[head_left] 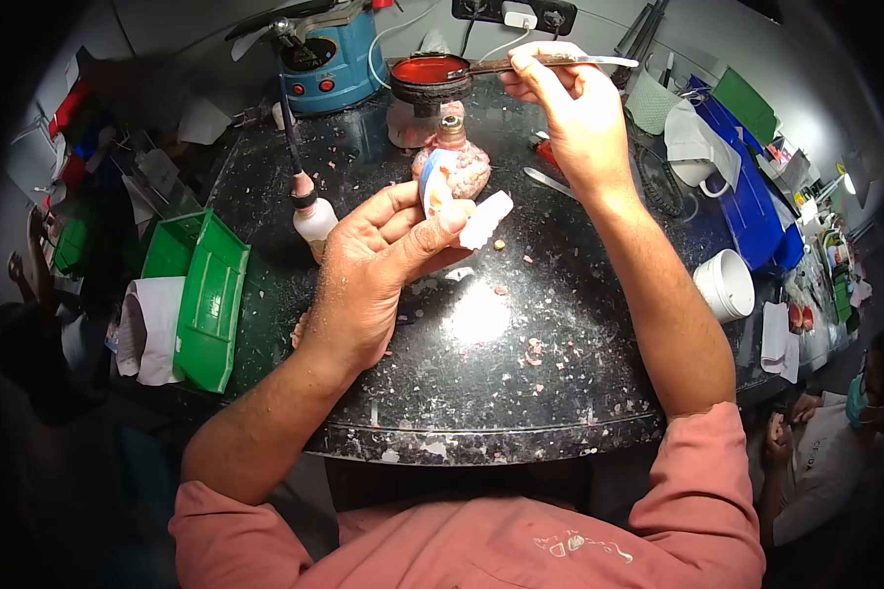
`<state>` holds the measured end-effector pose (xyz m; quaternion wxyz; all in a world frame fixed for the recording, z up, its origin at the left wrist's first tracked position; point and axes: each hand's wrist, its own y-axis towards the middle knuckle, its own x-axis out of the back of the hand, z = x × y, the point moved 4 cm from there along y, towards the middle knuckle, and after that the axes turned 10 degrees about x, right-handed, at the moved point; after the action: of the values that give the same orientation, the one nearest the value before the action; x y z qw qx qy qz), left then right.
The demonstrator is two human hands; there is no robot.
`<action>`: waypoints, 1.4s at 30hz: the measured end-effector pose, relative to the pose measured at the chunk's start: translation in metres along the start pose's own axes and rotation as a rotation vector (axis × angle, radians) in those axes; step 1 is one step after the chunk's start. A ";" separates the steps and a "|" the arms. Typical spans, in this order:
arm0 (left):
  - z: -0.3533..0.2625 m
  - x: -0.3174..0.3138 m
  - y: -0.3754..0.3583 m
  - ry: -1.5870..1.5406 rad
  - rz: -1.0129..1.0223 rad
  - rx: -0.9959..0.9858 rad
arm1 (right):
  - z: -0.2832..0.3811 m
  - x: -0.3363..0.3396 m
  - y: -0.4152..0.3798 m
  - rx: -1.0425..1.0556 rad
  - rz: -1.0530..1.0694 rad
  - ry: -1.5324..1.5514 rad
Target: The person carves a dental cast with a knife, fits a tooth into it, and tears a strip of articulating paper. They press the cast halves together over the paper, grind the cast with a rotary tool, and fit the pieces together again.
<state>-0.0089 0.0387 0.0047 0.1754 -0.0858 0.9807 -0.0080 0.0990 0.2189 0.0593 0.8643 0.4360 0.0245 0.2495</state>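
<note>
My left hand (378,255) is closed on a small white piece (486,220), which looks like a dental cast with a blue curved edge. The fingers hide part of it. In my right hand (584,123) a slim wax spatula (568,60) is pinched between thumb and fingers. One end of it reaches the round dark pan of red wax (430,71); the pale flat end points right. Just beyond my left hand stands a lumpy, wax-crusted burner (462,165) with a metal neck.
A bottle with a brush-like stem (314,221) and a green bin (211,304) are at the left. A blue machine (329,64) stands behind. Rightward are a knife (550,183), a white tub (725,285) and a blue bin (746,206). Scraps litter the black table (442,393). Another person sits at far right.
</note>
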 end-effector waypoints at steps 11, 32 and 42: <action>-0.004 -0.001 -0.002 0.128 -0.032 -0.125 | -0.029 0.006 -0.035 -0.344 -0.342 0.552; -0.007 0.006 -0.001 0.285 -0.187 -0.237 | -0.018 0.005 -0.034 -0.293 -0.260 0.404; -0.007 0.008 0.000 0.241 -0.190 -0.249 | 0.015 -0.015 -0.035 -0.316 -0.117 0.631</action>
<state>-0.0189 0.0373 0.0088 0.0434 -0.1974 0.9756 0.0864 0.1039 0.1838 0.0386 0.8837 0.1964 0.2763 0.3228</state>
